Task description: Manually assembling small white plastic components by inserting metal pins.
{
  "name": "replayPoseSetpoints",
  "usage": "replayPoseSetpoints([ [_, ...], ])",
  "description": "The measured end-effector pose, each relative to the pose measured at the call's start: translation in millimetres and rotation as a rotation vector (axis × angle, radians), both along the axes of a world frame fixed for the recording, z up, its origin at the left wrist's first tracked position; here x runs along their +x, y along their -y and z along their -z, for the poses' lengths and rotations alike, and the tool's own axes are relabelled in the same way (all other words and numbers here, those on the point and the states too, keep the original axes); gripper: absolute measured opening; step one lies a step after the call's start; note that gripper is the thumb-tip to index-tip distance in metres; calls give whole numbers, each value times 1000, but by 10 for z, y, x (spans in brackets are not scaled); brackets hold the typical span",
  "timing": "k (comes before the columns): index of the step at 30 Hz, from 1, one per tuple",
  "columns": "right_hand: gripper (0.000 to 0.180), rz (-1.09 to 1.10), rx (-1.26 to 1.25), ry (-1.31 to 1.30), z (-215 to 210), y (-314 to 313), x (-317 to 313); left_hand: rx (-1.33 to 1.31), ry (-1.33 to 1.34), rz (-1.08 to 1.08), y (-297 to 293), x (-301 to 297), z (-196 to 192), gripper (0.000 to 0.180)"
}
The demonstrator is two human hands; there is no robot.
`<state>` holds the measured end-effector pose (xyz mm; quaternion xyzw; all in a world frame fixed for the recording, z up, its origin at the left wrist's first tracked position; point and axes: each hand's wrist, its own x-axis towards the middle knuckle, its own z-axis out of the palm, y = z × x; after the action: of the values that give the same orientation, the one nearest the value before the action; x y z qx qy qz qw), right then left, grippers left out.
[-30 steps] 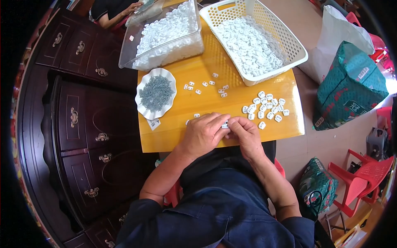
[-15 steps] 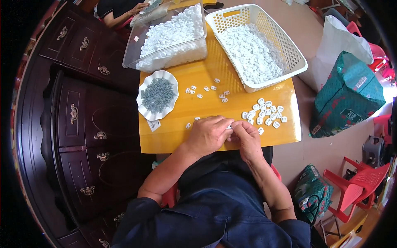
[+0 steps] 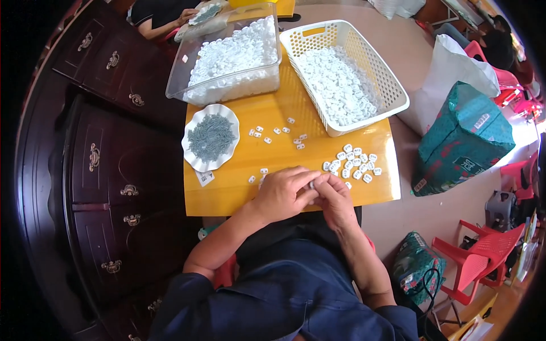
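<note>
Both hands, the left hand [image 3: 281, 195] and right hand [image 3: 334, 196], pinch one small white piece [image 3: 311, 184] at the counter's [image 3: 227, 193] near edge. A little pile [image 3: 352, 163] waits; the basket [image 3: 392, 91] holds many.

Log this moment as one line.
left hand: meets right over small white piece | right hand: pinching it | table: loose white pieces, dish of grey bits, basket, clear tub

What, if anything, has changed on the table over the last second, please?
Hardly anything: both hands, the left hand and right hand, stay pressed together over a small white piece at the near table edge. The saucer of grey bits, loose pieces, basket and tub have not moved.
</note>
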<state>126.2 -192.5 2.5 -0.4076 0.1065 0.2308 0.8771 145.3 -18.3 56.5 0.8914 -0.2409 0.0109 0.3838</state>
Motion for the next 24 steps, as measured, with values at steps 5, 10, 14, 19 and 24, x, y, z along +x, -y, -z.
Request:
replayPoseSetpoints([
  [5, 2, 289, 32, -34, -40, 465, -179, 13, 34, 139, 38, 26, 56, 49],
  [10, 10, 511, -46, -115, -51, 988, -395, 217, 144, 177, 215, 34, 247, 67],
  [14, 18, 710, -24, -220, 262, 1062, -764, 305, 108, 219, 298, -6, 367, 74],
  [19, 37, 472, 196, -400, 618, 911, -953, 330, 112, 252, 317, -88, 437, 71],
  [24, 45, 297, 379, -426, 690, 745, -681, 337, 112, 290, 331, -190, 474, 77],
])
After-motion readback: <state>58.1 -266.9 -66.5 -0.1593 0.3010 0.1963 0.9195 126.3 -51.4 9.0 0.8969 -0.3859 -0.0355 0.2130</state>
